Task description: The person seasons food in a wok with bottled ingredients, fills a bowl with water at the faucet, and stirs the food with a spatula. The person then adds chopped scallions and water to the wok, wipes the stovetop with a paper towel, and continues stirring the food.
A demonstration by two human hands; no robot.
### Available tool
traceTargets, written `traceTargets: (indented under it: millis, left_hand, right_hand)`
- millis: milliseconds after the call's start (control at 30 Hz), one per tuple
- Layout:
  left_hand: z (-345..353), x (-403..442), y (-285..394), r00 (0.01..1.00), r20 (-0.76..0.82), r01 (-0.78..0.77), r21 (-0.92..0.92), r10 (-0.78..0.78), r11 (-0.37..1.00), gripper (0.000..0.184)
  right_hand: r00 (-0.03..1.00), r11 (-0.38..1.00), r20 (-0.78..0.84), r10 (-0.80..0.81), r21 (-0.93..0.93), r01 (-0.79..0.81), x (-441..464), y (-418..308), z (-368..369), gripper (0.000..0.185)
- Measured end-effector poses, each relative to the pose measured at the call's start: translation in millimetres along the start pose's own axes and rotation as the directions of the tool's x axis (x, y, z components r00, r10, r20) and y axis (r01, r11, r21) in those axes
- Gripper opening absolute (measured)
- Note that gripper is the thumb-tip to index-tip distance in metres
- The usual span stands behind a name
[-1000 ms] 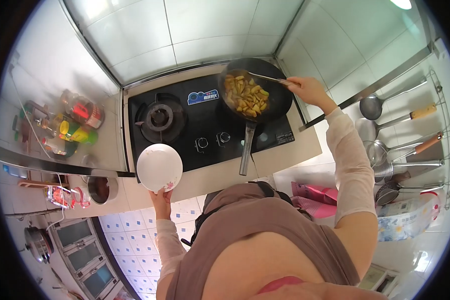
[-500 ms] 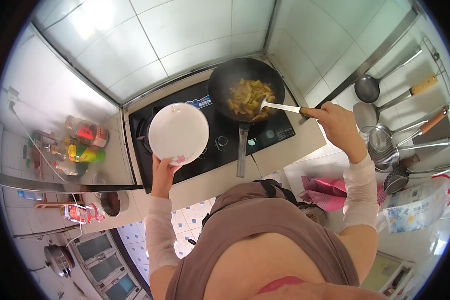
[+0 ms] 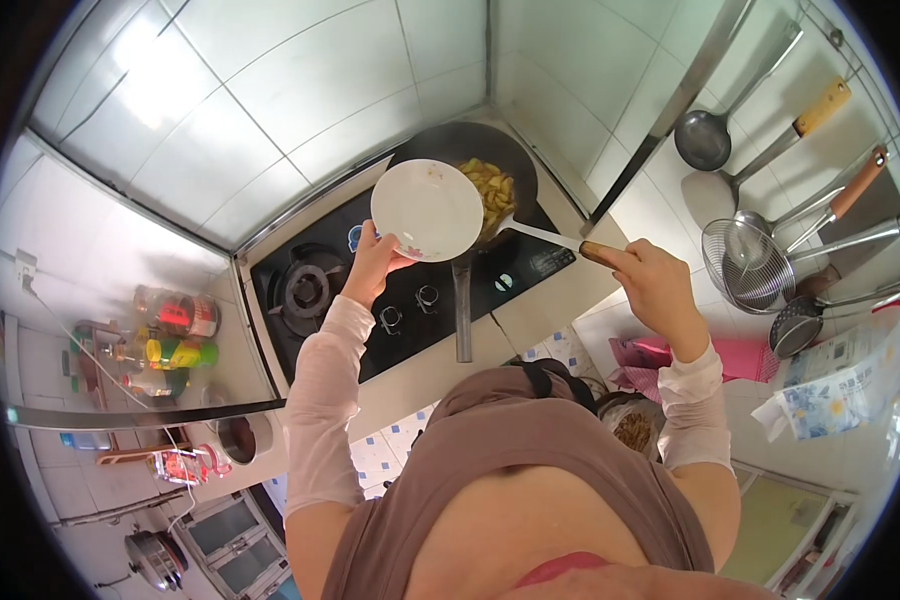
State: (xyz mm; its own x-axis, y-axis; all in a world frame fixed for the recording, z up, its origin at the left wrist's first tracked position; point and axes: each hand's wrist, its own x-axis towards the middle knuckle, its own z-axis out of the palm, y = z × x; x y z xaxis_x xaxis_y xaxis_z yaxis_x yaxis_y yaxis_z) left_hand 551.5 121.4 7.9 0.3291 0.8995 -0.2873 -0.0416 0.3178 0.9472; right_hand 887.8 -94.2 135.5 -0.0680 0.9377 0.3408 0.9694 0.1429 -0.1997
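My left hand (image 3: 375,262) grips the lower-left rim of a white plate (image 3: 427,210) with pink flowers near its edge. The plate is held over the left part of a dark wok (image 3: 515,160) and hides some of it. Inside the wok lie yellow-brown cooked pieces (image 3: 492,190), which look like potato. My right hand (image 3: 655,285) is closed round the wooden handle of a metal spatula (image 3: 550,234). The spatula's head reaches into the food at the wok's near side. The wok's metal handle (image 3: 462,315) points toward my body.
Left of the wok is the other burner (image 3: 307,288) of the black gas stove (image 3: 360,350). Bottles and jars (image 3: 175,330) stand at the left. A ladle (image 3: 705,138), a wire strainer (image 3: 750,265) and other utensils hang on the right wall.
The plate has moved right, from over the left burner to over the wok's left part. My right hand has lowered slightly, with the spatula still in the food. The camera view has shifted.
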Motion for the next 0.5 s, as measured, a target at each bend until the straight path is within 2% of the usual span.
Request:
traceTargets:
  millis: [67, 300, 400, 500]
  left_hand:
    - [4.4, 10.3, 1.2, 1.0, -0.013, 0.021, 0.038, -0.02, 0.999, 0.036]
    - [-15.2, 20.1, 12.2, 0.992, -0.068, -0.09, 0.175, 0.104, 0.98, 0.03]
    - [-19.4, 9.0, 19.2, 0.987, -0.133, -0.09, 0.04, 0.095, 0.995, 0.031]
    - [-35.2, -6.6, 4.3, 0.984, -0.122, -0.151, -0.205, 0.128, 0.967, 0.038]
  right_hand:
    - [1.0, 1.0, -0.002, 0.01, -0.002, -0.01, -3.2, 3.1, -2.1, 0.045]
    - [0.998, 1.0, 0.058, 0.015, -0.026, -0.013, -1.2, 8.6, -6.7, 0.043]
    - [0.994, 0.999, 0.106, 0.041, -0.017, -0.039, 6.5, 11.9, 9.2, 0.04]
    - [0.998, 0.999, 0.067, 0.018, -0.045, -0.015, 20.5, 16.8, 39.5, 0.038]
